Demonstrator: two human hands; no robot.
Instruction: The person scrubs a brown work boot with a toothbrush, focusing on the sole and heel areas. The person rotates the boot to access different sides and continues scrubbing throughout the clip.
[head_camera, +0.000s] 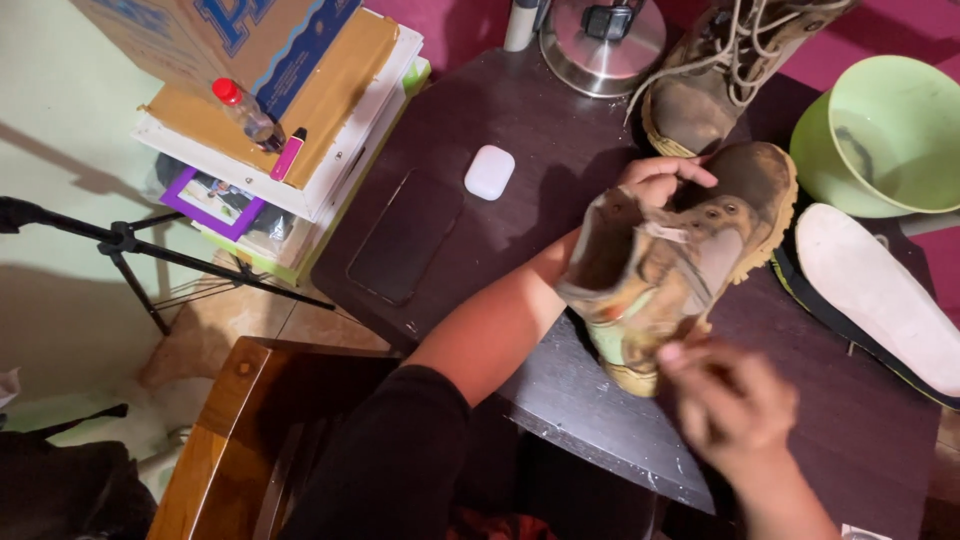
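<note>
Boot: From my remote seat I see a worn tan boot (665, 270) held on its side above the dark counter (520, 130), its opening turned toward the wearer and its toe pointing at the green bowl (885, 135).
Left hand: my left hand (660, 178) reaches behind the boot and clasps its upper edge, fingers curled over the top.
Right hand: my right hand (735, 405) sits just below the boot's heel, fingertips touching the sole edge; it is blurred, so I cannot tell whether it grips anything.
Second boot: a matching laced boot (720, 70) stands beyond the held boot, near the counter's far edge.
Insole: a pale insole (880, 295) lies flat beside the boot's toe, below the bowl.
Small case: a white rounded case (489, 172) rests on the counter, well apart from the boot on the side away from the bowl; a dark phone (405, 240) lies just beside it.
Packages: farther out on that side, a cardboard box (215, 30) with blue print leans over a stack of books (320, 130), where a clear bottle with a red cap (245, 112) and a pink marker (288, 155) lie.
Lid: a steel lid (600, 45) sits beside the second boot.
</note>
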